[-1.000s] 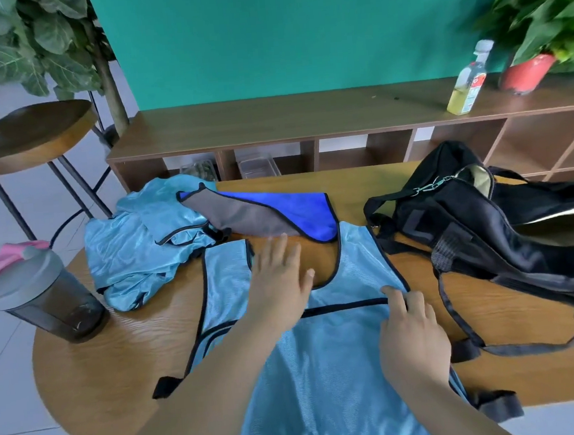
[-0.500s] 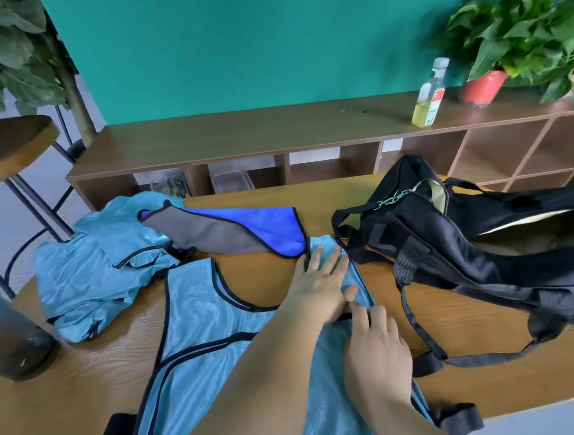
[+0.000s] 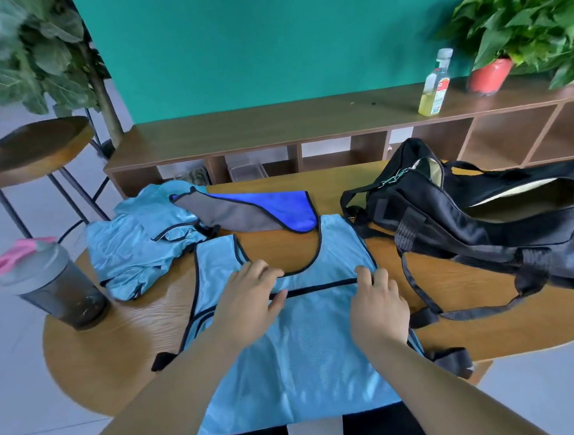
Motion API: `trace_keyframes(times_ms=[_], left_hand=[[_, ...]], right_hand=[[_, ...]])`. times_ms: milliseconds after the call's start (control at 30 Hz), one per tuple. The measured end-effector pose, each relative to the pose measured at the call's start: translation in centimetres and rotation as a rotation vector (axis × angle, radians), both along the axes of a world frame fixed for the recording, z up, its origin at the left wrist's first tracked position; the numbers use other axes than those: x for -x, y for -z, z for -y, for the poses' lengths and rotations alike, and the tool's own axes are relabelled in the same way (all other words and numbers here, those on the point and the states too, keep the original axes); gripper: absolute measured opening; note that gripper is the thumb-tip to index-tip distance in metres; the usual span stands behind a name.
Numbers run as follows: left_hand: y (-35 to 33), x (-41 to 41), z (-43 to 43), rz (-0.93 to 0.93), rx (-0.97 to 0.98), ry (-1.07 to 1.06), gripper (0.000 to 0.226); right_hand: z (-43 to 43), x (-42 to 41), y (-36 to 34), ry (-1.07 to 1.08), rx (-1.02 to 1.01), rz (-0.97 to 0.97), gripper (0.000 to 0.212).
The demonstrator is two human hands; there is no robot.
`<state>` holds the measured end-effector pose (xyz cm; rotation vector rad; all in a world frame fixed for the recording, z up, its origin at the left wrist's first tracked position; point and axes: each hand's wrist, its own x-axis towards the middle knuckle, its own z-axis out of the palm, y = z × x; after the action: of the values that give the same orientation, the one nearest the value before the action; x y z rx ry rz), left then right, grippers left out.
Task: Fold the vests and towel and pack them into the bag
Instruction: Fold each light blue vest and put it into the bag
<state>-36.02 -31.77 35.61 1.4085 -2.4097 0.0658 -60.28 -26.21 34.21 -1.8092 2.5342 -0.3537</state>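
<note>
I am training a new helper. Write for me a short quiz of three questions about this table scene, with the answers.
1. True or false: the black bag is closed.
2. The left hand and the right hand rest on: A) the flat vest; B) a book; C) a plate.
3. Fill in: the shaker cup stands to the ___ of the crumpled vest.
Key: 1 false, its top is open; 2 A; 3 left.

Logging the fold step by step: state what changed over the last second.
The left hand slid right across the spread vest to the bag-side strap, then back to the neckline. The right hand stayed on the black trim. Unmoved: bag, towel, crumpled vest.
</note>
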Motion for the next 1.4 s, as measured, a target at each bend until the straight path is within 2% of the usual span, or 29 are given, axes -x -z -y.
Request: trace_keyframes(times_ms=[100,233,333,500,633,933,1100,1400], left_hand=[[-0.7,-3.3,-1.9,0.073,-0.133,-0.166,0.045],[-1.3,-7.1,-3.3,0.038,-0.301,-0.299,0.054],[-1.8,-8.9,-3.7,0.056,-0.306,-0.330,0.049],[-2.3,-10.2,-4.2,0.061,-0.372,-0.338,0.040],[-1.9,-10.9,-4.4,-0.007,-0.458,-0.364,0.037],[-1.1,-12.1,-5.3,-0.205,-0.440,-0.496,0.035],[-1.1,-12.3,-5.3,-0.271,-0.474,-0.554,0.024],[-1.5,-13.0,-5.1,-0.349,-0.539,-0.530,0.017]], right_hand=[[0.0,0.2,-0.4,0.004,-0.024,0.065,0.064],[0.7,1.1,-1.1,0.092,0.009,0.388,0.058],[0.7,2.4,-1.4,0.127,0.116,0.575,0.046],[-0.6,4.2,-2.1,0.057,0.244,0.738,0.029],[-1.4,5.1,-2.7,0.023,0.271,0.759,0.026],[-1.1,6.2,-2.1,-0.034,0.246,0.794,0.020],[-0.5,6.3,-1.8,0.001,0.216,0.748,0.018],[-0.4,6.3,-1.9,0.011,0.223,0.751,0.015]])
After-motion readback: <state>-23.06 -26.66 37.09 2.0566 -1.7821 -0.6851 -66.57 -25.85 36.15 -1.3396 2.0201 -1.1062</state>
